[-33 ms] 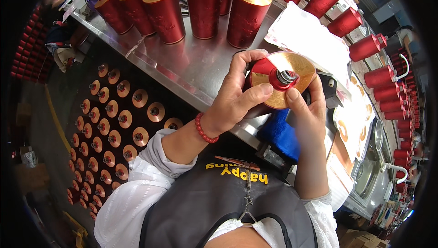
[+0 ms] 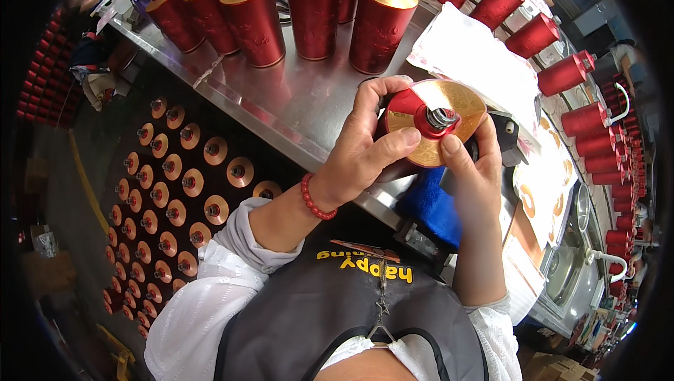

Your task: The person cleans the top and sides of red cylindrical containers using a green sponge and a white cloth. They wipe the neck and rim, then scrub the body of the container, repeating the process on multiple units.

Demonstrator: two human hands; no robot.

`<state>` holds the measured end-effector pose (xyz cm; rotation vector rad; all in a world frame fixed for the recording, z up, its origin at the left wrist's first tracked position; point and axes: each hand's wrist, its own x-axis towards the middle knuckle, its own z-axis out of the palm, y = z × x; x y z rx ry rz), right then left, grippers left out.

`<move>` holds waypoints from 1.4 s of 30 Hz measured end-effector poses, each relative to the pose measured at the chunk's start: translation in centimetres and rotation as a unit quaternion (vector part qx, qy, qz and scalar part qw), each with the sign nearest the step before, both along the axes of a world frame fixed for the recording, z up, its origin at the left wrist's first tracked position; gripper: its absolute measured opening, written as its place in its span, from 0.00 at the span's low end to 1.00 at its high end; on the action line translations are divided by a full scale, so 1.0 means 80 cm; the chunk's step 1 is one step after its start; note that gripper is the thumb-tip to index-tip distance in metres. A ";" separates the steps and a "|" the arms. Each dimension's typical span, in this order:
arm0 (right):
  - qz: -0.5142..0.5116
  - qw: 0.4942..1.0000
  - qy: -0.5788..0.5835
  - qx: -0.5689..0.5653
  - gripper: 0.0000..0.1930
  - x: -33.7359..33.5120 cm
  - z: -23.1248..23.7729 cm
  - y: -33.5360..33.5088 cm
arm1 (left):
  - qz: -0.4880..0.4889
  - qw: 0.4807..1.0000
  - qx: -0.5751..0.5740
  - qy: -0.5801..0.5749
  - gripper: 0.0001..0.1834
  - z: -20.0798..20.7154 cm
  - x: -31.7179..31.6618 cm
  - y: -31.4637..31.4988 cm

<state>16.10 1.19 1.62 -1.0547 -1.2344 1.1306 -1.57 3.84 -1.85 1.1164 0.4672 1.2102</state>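
Between my hands, above the steel table's near edge, a red bottle (image 2: 401,100) with a bare glass neck tilts toward me. A gold ring sticker (image 2: 442,91) lies round its shoulder; a red wedge shows uncovered at the upper left, and the sticker's right part stands away from the bottle. My left hand (image 2: 361,139) is closed round the bottle's left side, its thumb flat on the gold beside the neck. On the right, my right hand (image 2: 477,163) is closed with thumb and fingers at the sticker's edge. The bottle's lower body is mostly hidden.
Several red bottles with gold shoulders (image 2: 382,27) stand on the steel table (image 2: 316,93). White sheets (image 2: 477,58) lie at the right, with gold ring stickers (image 2: 528,198) nearer me. A bottle row (image 2: 565,72) curves along the right. Below left stand many bottles (image 2: 214,209). A blue cloth (image 2: 432,205) hangs under my hands.
The red bottles along the upper right have shifted very slightly toward the right. My hands and the bottle they hold look the same.
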 end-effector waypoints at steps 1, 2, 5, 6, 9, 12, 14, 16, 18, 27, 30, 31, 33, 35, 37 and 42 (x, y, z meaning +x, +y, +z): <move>0.002 1.000 0.011 -0.003 0.17 -0.001 0.001 0.000 | 0.001 1.000 -0.002 -0.002 0.34 0.000 0.000 0.000; 0.001 1.000 0.012 -0.001 0.17 -0.001 0.001 0.000 | 0.001 1.000 -0.003 -0.004 0.34 0.001 0.001 -0.001; -0.003 1.000 0.006 0.003 0.17 -0.002 0.001 0.000 | 0.007 1.000 -0.008 0.000 0.33 0.004 0.001 -0.001; -0.005 1.000 -0.002 0.003 0.17 -0.002 0.001 -0.001 | 0.005 1.000 -0.015 -0.001 0.32 0.005 0.000 -0.001; -0.007 1.000 -0.011 -0.005 0.17 -0.002 0.002 -0.001 | 0.001 0.999 -0.045 -0.011 0.30 0.013 -0.003 0.000; -0.013 1.000 -0.010 -0.005 0.18 -0.004 0.002 -0.004 | -0.010 0.995 -0.092 -0.034 0.27 0.026 -0.006 0.001; -0.015 1.000 -0.015 -0.002 0.19 -0.004 0.001 -0.005 | -0.018 0.991 -0.120 -0.051 0.25 0.030 -0.009 0.004; -0.015 1.000 -0.027 0.002 0.19 -0.004 0.001 -0.005 | -0.025 0.989 -0.135 -0.059 0.23 0.027 -0.010 0.010; -0.020 1.000 -0.015 0.000 0.19 -0.006 0.000 -0.007 | -0.035 0.985 -0.150 -0.076 0.20 0.025 -0.012 0.015; -0.027 0.999 0.017 -0.014 0.17 -0.010 -0.001 -0.012 | 0.300 0.793 0.370 0.379 0.28 -0.013 0.010 -0.063; -0.055 0.998 -0.005 0.013 0.14 -0.013 -0.008 -0.014 | 0.288 0.804 0.412 0.318 0.31 -0.016 0.011 -0.045; -0.071 0.997 -0.023 0.034 0.13 -0.014 -0.011 -0.014 | 0.302 0.814 0.404 0.288 0.31 -0.034 0.010 -0.033; -0.080 0.995 -0.044 0.051 0.12 -0.017 -0.013 -0.013 | 0.302 0.788 0.431 0.318 0.27 -0.038 0.006 -0.029; -0.089 0.992 -0.061 0.072 0.10 -0.016 -0.021 -0.008 | 0.339 0.744 0.442 0.370 0.23 -0.033 0.013 -0.044; -0.087 0.994 -0.034 0.050 0.10 -0.020 -0.015 -0.010 | 0.343 0.729 0.447 0.390 0.22 -0.032 0.023 -0.049; -0.100 0.988 -0.111 0.039 0.09 -0.008 -0.012 -0.015 | 0.259 0.778 0.454 0.349 0.21 -0.021 0.002 -0.033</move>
